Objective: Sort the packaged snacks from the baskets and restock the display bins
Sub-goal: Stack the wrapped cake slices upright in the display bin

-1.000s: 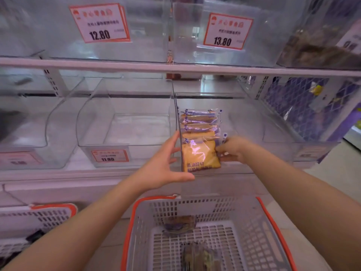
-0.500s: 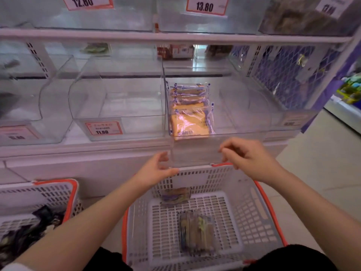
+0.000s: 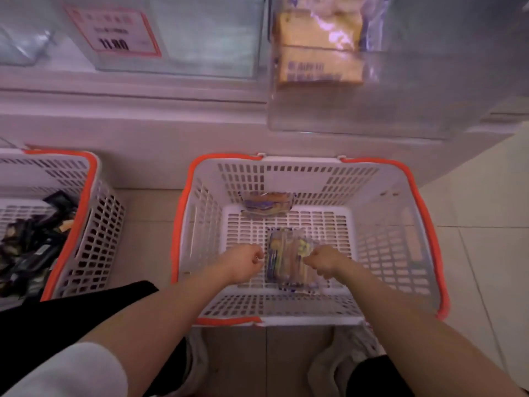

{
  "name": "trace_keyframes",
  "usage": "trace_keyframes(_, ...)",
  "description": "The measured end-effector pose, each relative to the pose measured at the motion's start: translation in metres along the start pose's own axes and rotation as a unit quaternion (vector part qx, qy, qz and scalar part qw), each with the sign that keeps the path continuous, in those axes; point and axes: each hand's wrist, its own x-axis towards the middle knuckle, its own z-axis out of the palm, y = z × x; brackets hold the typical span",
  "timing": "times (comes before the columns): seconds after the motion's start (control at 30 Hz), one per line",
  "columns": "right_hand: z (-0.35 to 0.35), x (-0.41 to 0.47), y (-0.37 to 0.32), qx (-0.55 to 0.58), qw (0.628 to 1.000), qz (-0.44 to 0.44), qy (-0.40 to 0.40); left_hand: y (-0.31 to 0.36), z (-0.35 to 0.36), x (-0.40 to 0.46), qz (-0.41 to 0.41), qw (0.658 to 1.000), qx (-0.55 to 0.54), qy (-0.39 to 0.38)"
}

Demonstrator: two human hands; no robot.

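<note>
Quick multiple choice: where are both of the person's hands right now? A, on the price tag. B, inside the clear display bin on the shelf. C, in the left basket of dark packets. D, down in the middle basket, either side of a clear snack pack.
D: the left hand and right hand flank the snack pack on the floor of the middle basket.

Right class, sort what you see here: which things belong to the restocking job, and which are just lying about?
Part of the job:
left hand and right hand, at the bundle of snack packs
middle basket
loose pack at its far wall
display bin holding yellow packs

Lying about:
price tag
left basket of dark packets
floor tiles
</note>
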Motion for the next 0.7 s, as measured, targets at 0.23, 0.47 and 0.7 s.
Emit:
trace_keyframes(0.23, 0.053, 0.061, 0.006, 0.073, 0.994, 0.068, 0.048, -0.018, 0.013, 0.01, -0.017, 0.999, -0.027, -0.032)
trace_keyframes(0.47, 0.076, 0.061, -0.007, 0.227, 0.968, 0.087, 0.065, -0.029, -0.006, 0.006, -0.031, 0.988, -0.145, 0.032)
trace_keyframes(0.7, 0.041, -0.016, -0.034, 0.14, 0.945, -0.119, 0.271, 0.015, -0.007, 0.0, -0.013, 0.907, -0.406, 0.113)
